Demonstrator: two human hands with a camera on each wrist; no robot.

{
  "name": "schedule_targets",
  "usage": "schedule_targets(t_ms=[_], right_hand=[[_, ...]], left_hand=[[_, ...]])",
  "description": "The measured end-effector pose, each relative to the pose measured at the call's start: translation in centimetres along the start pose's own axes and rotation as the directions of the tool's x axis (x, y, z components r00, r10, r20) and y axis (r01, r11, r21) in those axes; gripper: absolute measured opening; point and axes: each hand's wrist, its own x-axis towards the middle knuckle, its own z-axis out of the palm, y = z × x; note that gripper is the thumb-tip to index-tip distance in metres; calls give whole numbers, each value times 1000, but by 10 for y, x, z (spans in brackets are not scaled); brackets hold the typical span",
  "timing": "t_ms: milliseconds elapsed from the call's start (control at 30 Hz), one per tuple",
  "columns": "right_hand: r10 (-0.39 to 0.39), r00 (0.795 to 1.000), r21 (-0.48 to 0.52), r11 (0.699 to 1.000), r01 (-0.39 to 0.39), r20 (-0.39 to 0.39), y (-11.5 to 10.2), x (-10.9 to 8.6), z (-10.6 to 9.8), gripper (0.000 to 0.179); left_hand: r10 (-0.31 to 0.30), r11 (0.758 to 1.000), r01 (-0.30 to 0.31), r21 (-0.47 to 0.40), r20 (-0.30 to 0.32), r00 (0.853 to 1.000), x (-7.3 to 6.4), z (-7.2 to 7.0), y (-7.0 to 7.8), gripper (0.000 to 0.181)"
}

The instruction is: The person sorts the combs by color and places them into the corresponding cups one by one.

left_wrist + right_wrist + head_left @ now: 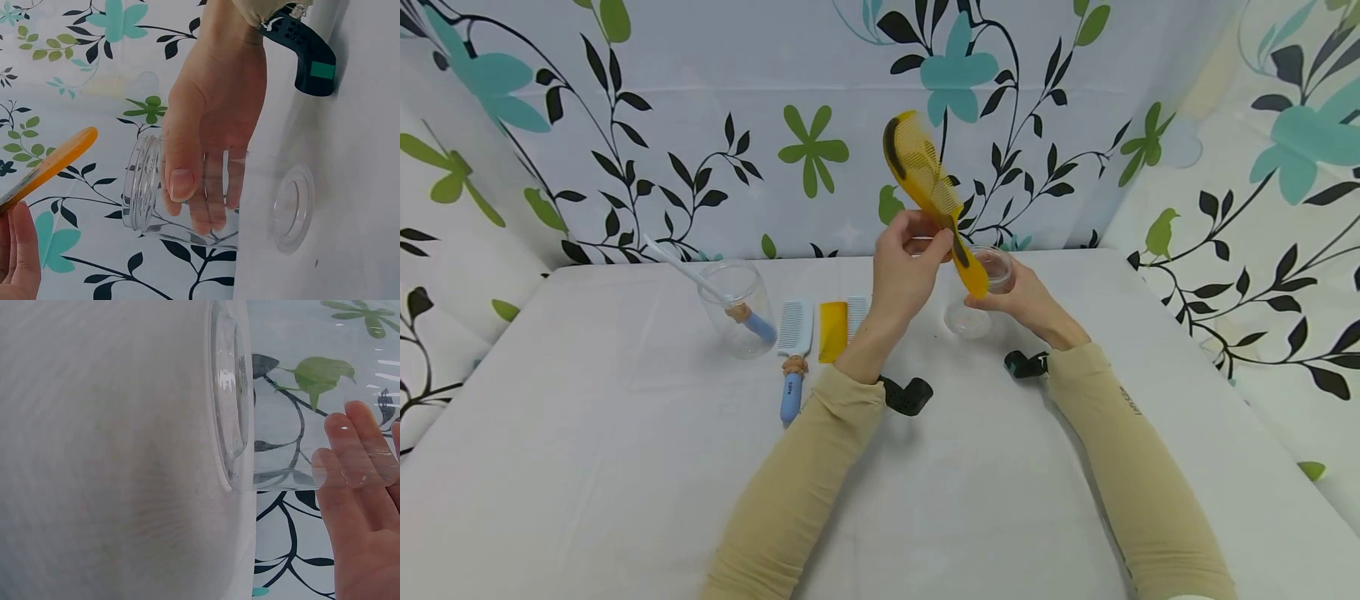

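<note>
Left grip (910,265) pinches a yellow comb (917,162) raised at a tilt above the surface (970,492), its lower end crossing before a clear jar's mouth; the other end and the holding fingers are cut off in the left wrist view. Right grip (1037,304) curls round that clear jar (997,265); the right wrist view crops the hand. Beyond the left forearm, a yellow item (832,332) and a pale comb (857,312) lie partly hidden.
</note>
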Motion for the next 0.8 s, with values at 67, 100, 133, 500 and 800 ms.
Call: schedule_targets(t_ms=[67,100,133,500,800], right_hand=[[17,1000,-7,1000,-16,3,-1,-1,1,68],[19,1000,-3,1000,-19,3,-1,-1,1,67],[19,1000,-1,1000,-19,4,-1,0,1,67],[-19,1000,30,999,19,1,2,0,0,63],[-19,1000,47,999,19,10,4,-1,1,72]], left_hand=[[-3,1000,2,-23,-17,1000,1,1,0,23],[-3,999,2,-33,-24,1000,1,1,-1,22],[-3,999,2,-41,-30,1000,1,1,-1,22],[-6,991,-13,-133,-139,990,-2,5,-9,24],[-53,981,18,-192,-180,982,-4,7,-20,27]])
